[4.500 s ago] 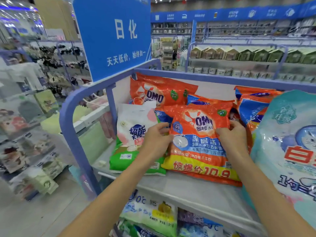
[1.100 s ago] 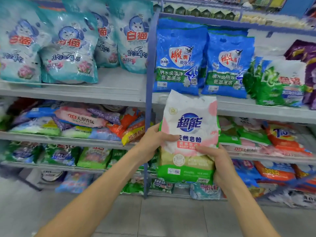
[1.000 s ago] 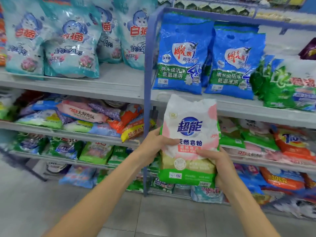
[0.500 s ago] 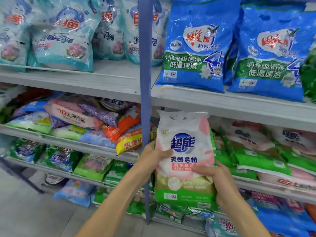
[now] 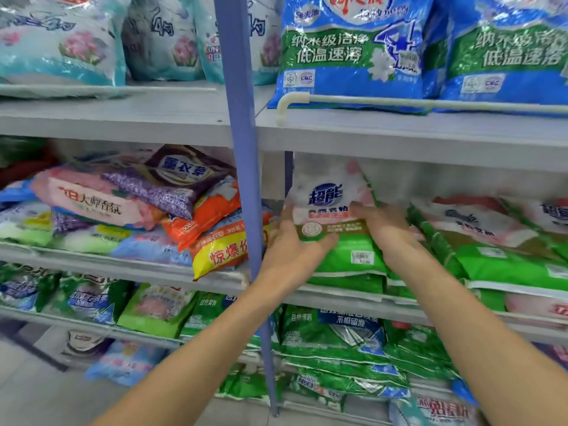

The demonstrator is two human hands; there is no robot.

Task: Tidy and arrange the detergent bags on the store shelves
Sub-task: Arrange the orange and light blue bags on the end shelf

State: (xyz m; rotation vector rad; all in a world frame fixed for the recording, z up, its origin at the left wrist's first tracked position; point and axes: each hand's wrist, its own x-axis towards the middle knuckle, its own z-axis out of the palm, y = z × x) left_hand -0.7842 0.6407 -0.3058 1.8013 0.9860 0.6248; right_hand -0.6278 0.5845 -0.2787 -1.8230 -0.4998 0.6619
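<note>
placing looks like the step in hand: the white-and-green detergent bag (image 5: 330,195) lies tilted on a stack of matching bags (image 5: 353,256) on the middle shelf (image 5: 353,298), just right of the blue post (image 5: 242,179). the left hand (image 5: 292,244) and right hand (image 5: 384,232) each grip a lower side. next, it likely needs squaring and releasing. left of the post, a mixed heap (image 5: 138,207) fills that bay.
</note>
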